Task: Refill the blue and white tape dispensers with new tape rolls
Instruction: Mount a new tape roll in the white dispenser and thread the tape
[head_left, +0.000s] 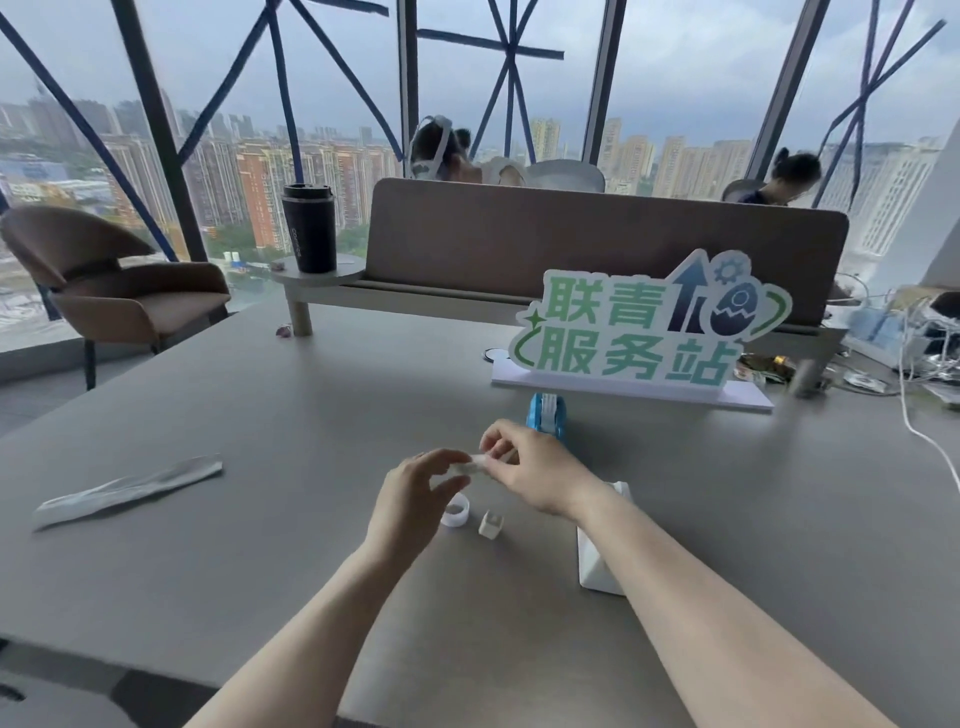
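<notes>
My left hand (415, 493) and my right hand (535, 467) meet above the grey table (260, 545), both pinching one small whitish piece (475, 465) between their fingertips; it is blurred and I cannot tell what it is. Below the hands a small tape roll (456, 512) lies on the table, with a small white cube-shaped part (491, 525) beside it. The blue tape dispenser (545, 413) stands upright just behind my right hand. The white dispenser (597, 561) lies under my right forearm, partly hidden.
A green-lettered sign (639, 332) on a white base stands behind the blue dispenser. A long plastic wrapper (130, 491) lies at the left. A black cup (309, 228) sits on a raised shelf. Cables and clutter (909, 353) fill the right. Two people sit beyond the divider (571, 239).
</notes>
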